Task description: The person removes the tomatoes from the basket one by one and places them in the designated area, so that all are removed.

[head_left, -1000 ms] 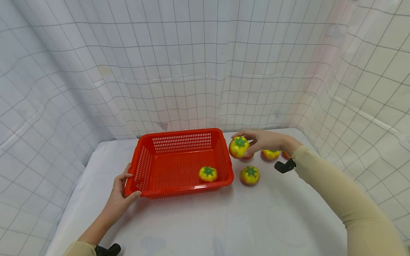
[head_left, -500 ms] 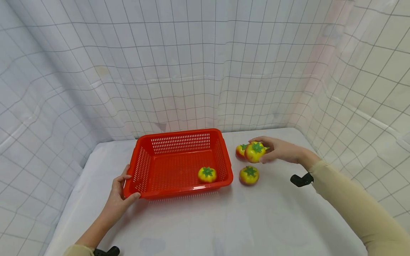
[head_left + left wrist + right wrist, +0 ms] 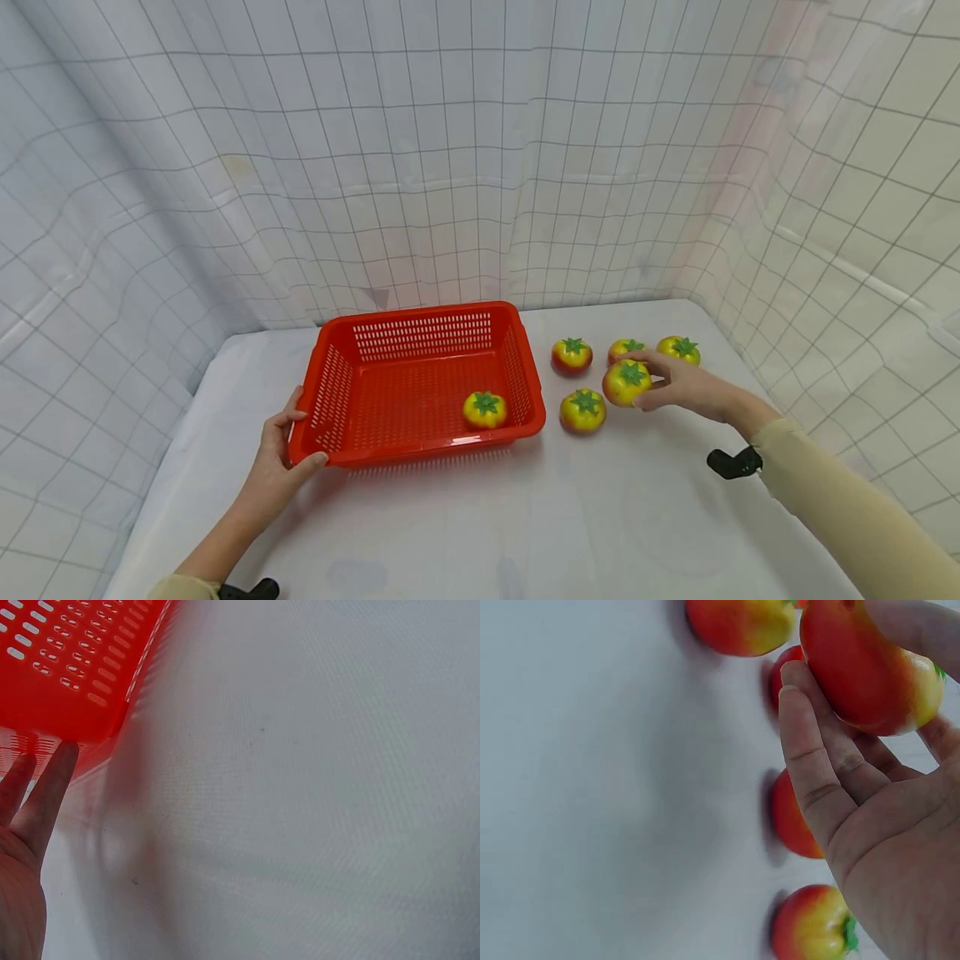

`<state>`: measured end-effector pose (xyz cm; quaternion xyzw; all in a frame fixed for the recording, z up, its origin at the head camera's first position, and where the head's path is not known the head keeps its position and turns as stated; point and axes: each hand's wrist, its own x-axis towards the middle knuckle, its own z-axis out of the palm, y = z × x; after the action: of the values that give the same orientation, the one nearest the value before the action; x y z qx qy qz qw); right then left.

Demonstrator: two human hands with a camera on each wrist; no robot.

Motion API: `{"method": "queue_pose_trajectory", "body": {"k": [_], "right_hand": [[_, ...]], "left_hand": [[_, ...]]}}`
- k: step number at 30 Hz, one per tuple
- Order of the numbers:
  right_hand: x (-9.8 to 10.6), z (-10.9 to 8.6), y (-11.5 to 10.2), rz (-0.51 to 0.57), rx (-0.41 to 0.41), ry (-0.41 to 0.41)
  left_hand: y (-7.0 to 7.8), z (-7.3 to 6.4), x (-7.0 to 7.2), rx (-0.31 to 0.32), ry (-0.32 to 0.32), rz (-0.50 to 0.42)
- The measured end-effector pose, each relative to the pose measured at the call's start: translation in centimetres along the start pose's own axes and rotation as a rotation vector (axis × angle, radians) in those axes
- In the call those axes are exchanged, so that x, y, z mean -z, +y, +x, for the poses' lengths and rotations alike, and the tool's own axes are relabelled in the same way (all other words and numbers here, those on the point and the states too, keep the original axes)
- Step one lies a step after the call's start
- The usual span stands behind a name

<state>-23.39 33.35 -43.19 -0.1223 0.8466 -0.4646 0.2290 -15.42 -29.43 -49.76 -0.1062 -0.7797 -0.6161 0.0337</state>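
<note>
A red slotted plastic basket [image 3: 420, 452] stands left of centre in the head view, with one red-and-yellow tomato [image 3: 485, 410] in its near right corner. My left hand [image 3: 272, 479] grips its near left corner, fingertips over the side rim and thumb at the front rim; two straight-looking fingers [image 3: 49, 791] show against it in the left wrist view. Right of the basket, my right hand [image 3: 686, 390] holds another tomato [image 3: 870, 671] between thumb and fingers, green leaves up. Close beside that one on the table sits a tomato [image 3: 582, 412], nearer the basket.
Behind the held tomato, a back row of tomatoes stands on the white table [image 3: 480, 525]: the left one [image 3: 572, 357], a partly covered middle one [image 3: 626, 350] and the right one [image 3: 678, 349]. A white gridded curtain [image 3: 450, 167] encloses the table's back and sides.
My right hand has carried its tomato rightward and toward me, away from the basket's right rim, uncovering the back row. The left hand and the basket have stayed in place.
</note>
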Motion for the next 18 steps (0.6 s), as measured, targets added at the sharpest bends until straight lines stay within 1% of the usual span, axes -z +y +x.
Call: {"method": "queue_pose_trajectory", "body": {"k": [5,9,11,16,18], "right_hand": [[-0.2,-0.7,1.4,0.006,-0.037,0.01],[-0.3,-1.2,2.0,-0.03,-0.044,0.018],[-0.4,-1.4,2.2,-0.042,-0.06,0.024],[-0.8,-1.6,2.8,-0.005,-0.099,0.027],[-1.0,-1.6,2.9,0.001,-0.095,0.038]], "left_hand": [[0.1,0.0,-0.1,0.0,-0.002,-0.018],[0.0,0.0,-0.1,-0.014,-0.007,-0.025],[0.0,0.0,-0.1,-0.018,-0.006,-0.024],[0.1,-0.1,-0.2,-0.009,-0.003,-0.01],[0.1,0.0,-0.2,-0.005,-0.002,-0.005]]}}
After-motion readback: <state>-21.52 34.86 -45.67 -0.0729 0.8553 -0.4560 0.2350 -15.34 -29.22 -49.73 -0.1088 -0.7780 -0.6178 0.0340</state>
